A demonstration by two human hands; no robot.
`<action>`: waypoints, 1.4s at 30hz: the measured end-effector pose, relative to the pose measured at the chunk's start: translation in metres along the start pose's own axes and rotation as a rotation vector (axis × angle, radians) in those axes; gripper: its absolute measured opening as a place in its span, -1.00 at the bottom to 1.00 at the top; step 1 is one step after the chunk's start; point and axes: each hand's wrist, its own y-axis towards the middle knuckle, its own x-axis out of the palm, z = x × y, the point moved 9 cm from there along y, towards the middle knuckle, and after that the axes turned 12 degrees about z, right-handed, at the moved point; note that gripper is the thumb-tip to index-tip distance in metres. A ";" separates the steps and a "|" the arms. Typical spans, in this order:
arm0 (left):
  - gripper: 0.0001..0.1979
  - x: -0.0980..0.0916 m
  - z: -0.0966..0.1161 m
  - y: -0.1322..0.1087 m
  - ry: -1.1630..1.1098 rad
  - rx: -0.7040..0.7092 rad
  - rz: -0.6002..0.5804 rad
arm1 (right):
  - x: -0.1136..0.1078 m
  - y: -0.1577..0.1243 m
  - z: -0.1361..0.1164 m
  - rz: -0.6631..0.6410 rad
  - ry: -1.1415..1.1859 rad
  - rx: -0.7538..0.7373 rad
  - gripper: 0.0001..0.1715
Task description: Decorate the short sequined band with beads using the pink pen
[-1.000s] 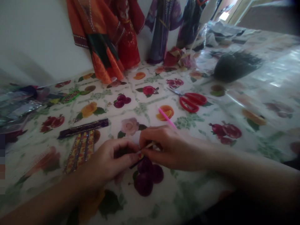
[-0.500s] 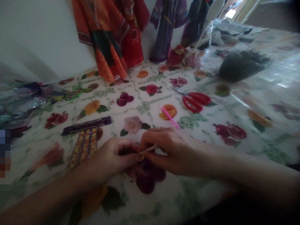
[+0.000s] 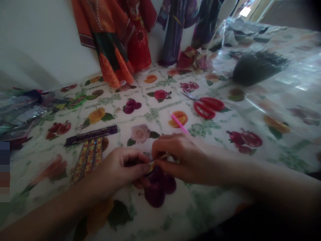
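Yellow-and-dark little piece [image 3: 151,167], pinched between thumb and fingers of the left hand [image 3: 129,167], grip closed, over the printed plums on the worktop [image 3: 185,219]; right beside it, the right hand [image 3: 182,155], grip also closed, thumb and fingers bunched on a thin pale stick [image 3: 164,156]; too blurry to tell if touching the piece; just beyond, a pink stick [image 3: 179,122] slanting over a printed orange, then red-handled scissors [image 3: 210,104]; off left, a purple strip [image 3: 92,134] across yellow patterned strips [image 3: 87,159]; way back by the wall, robed figures [image 3: 139,53].
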 end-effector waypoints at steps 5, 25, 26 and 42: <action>-0.73 -0.001 -0.001 0.001 0.011 0.024 -0.001 | 0.002 0.000 0.002 -0.011 0.005 0.002 -0.92; -0.71 -0.001 0.002 0.001 0.068 0.026 0.033 | 0.009 0.000 0.007 -0.015 0.004 0.009 -0.91; -0.71 -0.001 0.002 0.001 0.063 0.031 0.033 | 0.009 0.000 0.007 -0.012 0.006 0.010 -0.91; -0.79 -0.006 0.009 0.000 0.074 0.093 0.091 | 0.006 -0.001 0.005 0.024 0.020 -0.024 -0.92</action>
